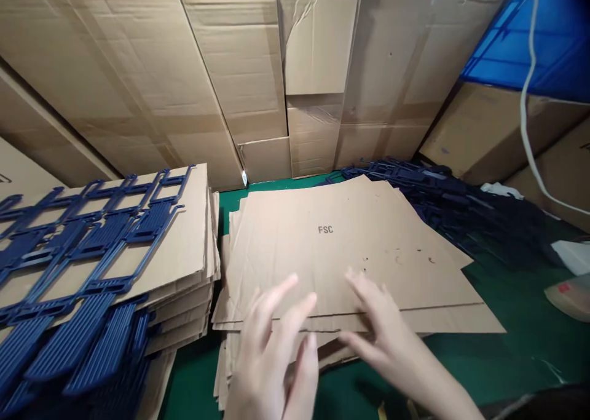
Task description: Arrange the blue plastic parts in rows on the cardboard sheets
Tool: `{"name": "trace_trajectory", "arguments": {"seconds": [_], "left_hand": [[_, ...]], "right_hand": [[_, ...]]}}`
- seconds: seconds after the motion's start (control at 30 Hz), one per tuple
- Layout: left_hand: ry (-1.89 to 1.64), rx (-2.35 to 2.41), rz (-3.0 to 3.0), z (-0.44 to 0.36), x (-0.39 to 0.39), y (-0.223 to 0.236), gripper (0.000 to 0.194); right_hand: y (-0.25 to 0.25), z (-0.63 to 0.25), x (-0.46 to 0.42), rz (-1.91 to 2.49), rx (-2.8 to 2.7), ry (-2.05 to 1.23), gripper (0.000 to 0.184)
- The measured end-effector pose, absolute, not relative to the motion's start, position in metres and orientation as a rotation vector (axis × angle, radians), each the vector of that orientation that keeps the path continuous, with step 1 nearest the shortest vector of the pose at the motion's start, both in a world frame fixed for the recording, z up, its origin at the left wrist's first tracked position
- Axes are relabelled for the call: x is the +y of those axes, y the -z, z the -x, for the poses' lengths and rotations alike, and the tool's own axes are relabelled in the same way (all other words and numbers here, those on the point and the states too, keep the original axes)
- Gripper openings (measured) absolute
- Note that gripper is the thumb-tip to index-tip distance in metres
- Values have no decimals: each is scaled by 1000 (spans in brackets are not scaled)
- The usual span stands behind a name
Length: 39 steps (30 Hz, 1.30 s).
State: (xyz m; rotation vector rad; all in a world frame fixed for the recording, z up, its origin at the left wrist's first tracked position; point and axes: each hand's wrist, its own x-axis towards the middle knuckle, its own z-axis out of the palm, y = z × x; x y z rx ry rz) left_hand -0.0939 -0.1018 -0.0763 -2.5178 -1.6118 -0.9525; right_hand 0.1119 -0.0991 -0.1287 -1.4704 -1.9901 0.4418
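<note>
On the green table [465, 353], a stack of cardboard sheets [276, 235], the top one printed "FSC", is flanked by another cardboard pile [201, 223] bearing blue plastic frames [154, 220] and by a heap of dark parts [442, 198]. The left hand [270, 352] and right hand [380, 321] are held over the stack's near edge, each grip apart, fingers spread; whether the cardboard is touched cannot be told.
</note>
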Motion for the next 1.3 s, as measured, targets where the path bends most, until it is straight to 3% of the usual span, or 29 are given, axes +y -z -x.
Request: {"name": "trace_trajectory", "arguments": {"seconds": [0.07,0.17,0.23,0.37,0.5,0.7,0.9,1.07,1.13,1.3], "left_hand": [[716,-1680,2591,87,-83,93,47],[167,-1934,2699,77,-65,119,53],[8,-2018,2727,71,-62,130,57],[-42,-2036,2764,65,-69,121,59],[65,-1916,2981,54,-73,78,53],[431,-1565,2902,-36,-6,32,34],[489,-1554,2864,-93,91,81,21],[601,-1700,2791,-78,120,118,24],[655,-1709,2810,-75,124,122,25],[801,-1738,2884,-76,132,120,27]], "right_hand": [[156,-109,-97,1538,-2240,-298,75],[174,-112,-96,1548,-2330,-8,69],[177,-115,-96,1508,-2326,154,66],[179,-124,-99,1444,-2328,438,57],[182,-137,-105,1378,-2321,623,49],[180,-144,-102,1185,-2351,548,40],[166,-135,-112,1274,-2421,469,46],[136,-155,-106,1425,-2239,-52,39],[116,-172,-81,1475,-2064,-225,37],[70,-225,43,1626,-1769,-83,52]]}}
